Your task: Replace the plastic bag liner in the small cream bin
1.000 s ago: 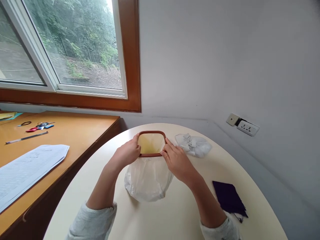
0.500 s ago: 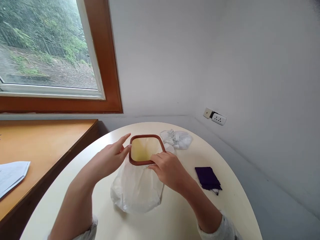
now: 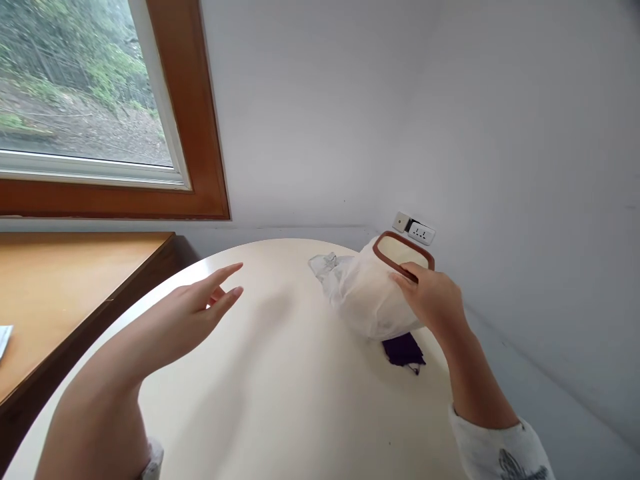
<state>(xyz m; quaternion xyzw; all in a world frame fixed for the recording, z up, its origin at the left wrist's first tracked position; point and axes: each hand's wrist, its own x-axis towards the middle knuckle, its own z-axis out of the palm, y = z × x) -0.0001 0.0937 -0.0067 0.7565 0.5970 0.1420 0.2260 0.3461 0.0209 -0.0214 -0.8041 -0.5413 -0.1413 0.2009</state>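
My right hand (image 3: 436, 299) grips the near edge of a brown rounded-rectangular rim (image 3: 384, 255), thumb outside and fingers over it. Below the rim hangs a white plastic bag (image 3: 373, 300), bulging and tilted to the left; whether a bin is inside it I cannot tell. My left hand (image 3: 213, 297) hovers over the left half of the table, open, thumb and fingers apart, touching nothing. Behind the bag, a crumpled whitish plastic piece (image 3: 324, 265) shows in part. A folded dark purple cloth (image 3: 404, 350) lies partly hidden under the bag's lower edge.
A round cream table (image 3: 295, 407) fills the lower middle. To the left stands a wooden desk (image 3: 75, 267) with a paper corner (image 3: 4, 339) on it. White walls close in behind and at right, with a power socket (image 3: 421, 233). A brown-framed window (image 3: 185, 120) is at upper left.
The right hand has carried the rim and bag from the table's middle to the right, over by the purple cloth. The left hand has come away from the rim and sits further left.
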